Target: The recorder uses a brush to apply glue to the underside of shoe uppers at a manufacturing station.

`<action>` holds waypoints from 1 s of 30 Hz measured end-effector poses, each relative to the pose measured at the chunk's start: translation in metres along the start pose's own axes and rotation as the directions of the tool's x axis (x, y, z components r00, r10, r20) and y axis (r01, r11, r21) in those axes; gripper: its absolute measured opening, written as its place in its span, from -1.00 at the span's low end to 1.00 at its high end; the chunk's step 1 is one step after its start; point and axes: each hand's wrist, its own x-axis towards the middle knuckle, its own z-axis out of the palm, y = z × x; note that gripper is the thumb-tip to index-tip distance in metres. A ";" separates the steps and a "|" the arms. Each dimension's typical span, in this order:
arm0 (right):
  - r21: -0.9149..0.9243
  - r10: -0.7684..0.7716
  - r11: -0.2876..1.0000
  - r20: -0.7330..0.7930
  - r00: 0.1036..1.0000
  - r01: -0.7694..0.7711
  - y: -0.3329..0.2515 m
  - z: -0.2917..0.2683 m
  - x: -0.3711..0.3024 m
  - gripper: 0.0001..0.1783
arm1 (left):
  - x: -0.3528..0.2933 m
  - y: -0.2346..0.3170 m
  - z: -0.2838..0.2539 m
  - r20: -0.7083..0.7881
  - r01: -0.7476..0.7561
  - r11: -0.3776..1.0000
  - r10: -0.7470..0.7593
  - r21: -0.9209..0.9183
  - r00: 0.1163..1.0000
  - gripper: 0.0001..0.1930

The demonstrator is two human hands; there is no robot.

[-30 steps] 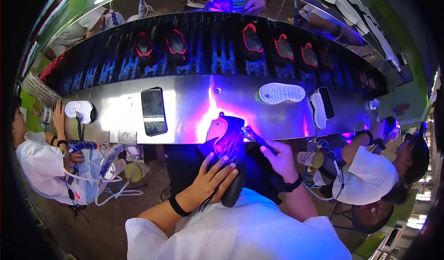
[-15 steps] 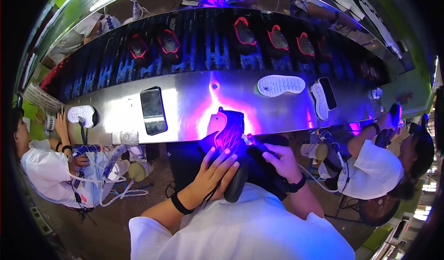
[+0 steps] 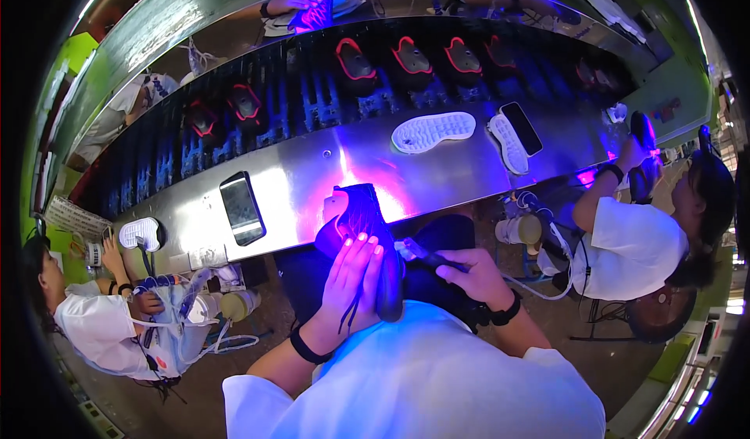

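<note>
A dark shoe upper (image 3: 361, 208), with a pink-glowing line along its side, stands tilted in my lap against the bench edge under violet light. My left hand (image 3: 350, 287) lies along its left side, fingers together and pressed on it, steadying it; the thumb is hidden. A thin dark cord hangs below that palm. In my right hand (image 3: 475, 276) is a dark-handled brush (image 3: 426, 256), gripped between thumb and fingers. Its pale tip (image 3: 404, 249) is at the right side of the upper; whether it touches, I cannot tell.
On the metal bench (image 3: 297, 173) are a phone (image 3: 242, 208), a white sole (image 3: 433, 132) and another sole (image 3: 509, 146) beside a second phone (image 3: 525, 128). Behind runs a dark slatted conveyor (image 3: 312, 111) carrying several red-edged uppers (image 3: 412, 56). Co-workers sit left (image 3: 98, 322) and right (image 3: 633, 244).
The whole view has swung, so bench things sit further left. The conveyor's uppers have shifted left a bit more than the bench. Both hands keep their holds; the brush tip is slightly lower along the upper.
</note>
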 end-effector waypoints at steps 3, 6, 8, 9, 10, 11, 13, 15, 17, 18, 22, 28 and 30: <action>0.029 0.016 0.999 -0.024 1.000 -0.015 -0.002 -0.006 -0.013 -0.62 | 0.012 0.006 0.002 0.026 0.006 0.999 -0.006 0.034 1.000 -0.19; 0.035 -0.053 0.998 -0.087 0.995 0.056 -0.002 -0.007 -0.018 -0.62 | 0.023 0.015 0.004 0.018 0.024 0.999 -0.025 0.045 1.000 -0.17; 0.028 -0.078 0.996 -0.100 0.992 0.082 0.002 -0.010 -0.023 -0.62 | 0.031 0.021 0.005 0.005 0.029 0.998 -0.030 0.047 1.000 -0.18; 0.010 -0.106 0.994 -0.107 0.989 0.107 0.004 -0.011 -0.025 -0.61 | 0.036 0.024 0.006 -0.019 0.040 0.998 -0.040 0.047 0.999 -0.18; 0.017 -0.106 0.994 -0.109 0.988 0.109 0.004 -0.012 -0.027 -0.61 | 0.040 0.026 0.006 -0.012 0.037 0.998 -0.037 0.051 0.999 -0.18; 0.069 -0.061 0.995 -0.104 0.993 0.069 0.005 -0.013 -0.031 -0.60 | 0.044 0.027 0.007 -0.021 0.046 0.997 -0.045 0.057 0.999 -0.18; 0.121 -0.015 0.992 -0.103 0.995 0.028 0.006 -0.013 -0.036 -0.59 | 0.051 0.029 0.009 -0.028 0.051 0.997 -0.049 0.060 0.998 -0.19; 0.171 0.015 0.985 -0.120 0.993 0.006 0.007 -0.013 -0.043 -0.60 | 0.059 0.030 0.013 -0.044 0.046 0.994 -0.042 0.102 0.998 -0.23; 0.160 0.027 0.987 -0.142 0.990 -0.004 0.004 -0.014 -0.050 -0.61 | 0.066 0.028 0.017 -0.063 0.036 0.991 -0.028 0.129 0.998 -0.25; 0.147 0.037 0.989 -0.161 0.986 -0.013 0.002 -0.014 -0.054 -0.61 | 0.070 0.028 0.020 -0.085 0.028 0.987 -0.014 0.158 0.996 -0.27; 0.126 0.019 0.992 -0.244 0.970 0.013 -0.003 -0.014 -0.065 -0.63 | 0.092 0.031 0.025 -0.099 0.013 0.983 0.005 0.183 0.995 -0.31; -0.198 -0.129 0.979 -0.425 0.896 0.048 -0.037 -0.021 -0.053 -0.62 | 0.120 0.024 0.034 -0.138 0.011 0.990 0.008 0.141 0.990 -0.20; -0.348 -0.204 0.936 -0.436 0.877 0.045 -0.048 -0.030 -0.044 -0.61 | 0.131 0.021 0.028 -0.070 0.071 0.991 -0.064 0.109 0.996 -0.20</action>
